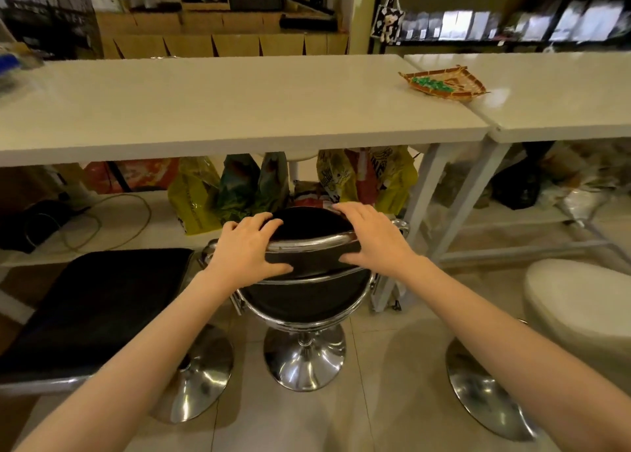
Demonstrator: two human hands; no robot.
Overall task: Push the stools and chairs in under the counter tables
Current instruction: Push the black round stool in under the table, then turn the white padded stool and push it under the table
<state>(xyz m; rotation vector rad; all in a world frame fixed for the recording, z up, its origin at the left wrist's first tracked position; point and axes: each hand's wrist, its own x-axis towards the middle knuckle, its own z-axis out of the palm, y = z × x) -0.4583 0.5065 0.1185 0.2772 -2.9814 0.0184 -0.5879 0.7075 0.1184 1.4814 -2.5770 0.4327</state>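
Here, a person is standing at a long white table [205, 110], both bare arms reaching forward and down. The left hand [247, 250] is resting on the low backrest of a black chair [307, 294], fingers draped over the chrome top rail, thumb pressing against the black pad on the near side. The right hand [370, 236] is mirroring it on the other end of the same backrest, fingers over the rail, thumb lying along the pad. Each grip is wrapping the backrest rather than hanging loose.

The chair is standing on a round chrome base [304, 359] on the tiled floor, just in front of the table's near edge; its seat is showing dark beyond the backrest, and how far it is reaching under the tabletop cannot be told.

To the left, a black square stool [95, 308] is sitting out from the table, its chrome base [201, 373] near the chair's. To the right, a white stool [580, 308] is standing well out on the floor, partly cut off by the frame edge, with its own chrome base [485, 393] below.

A second white table [563, 110] is abutting the first on the right. A woven tray [444, 84] holding small green pieces is lying across the join between them. Under the first table, coloured bags [239, 188] are crowding a low shelf, and a loop of cable [112, 219] is lying to their left.
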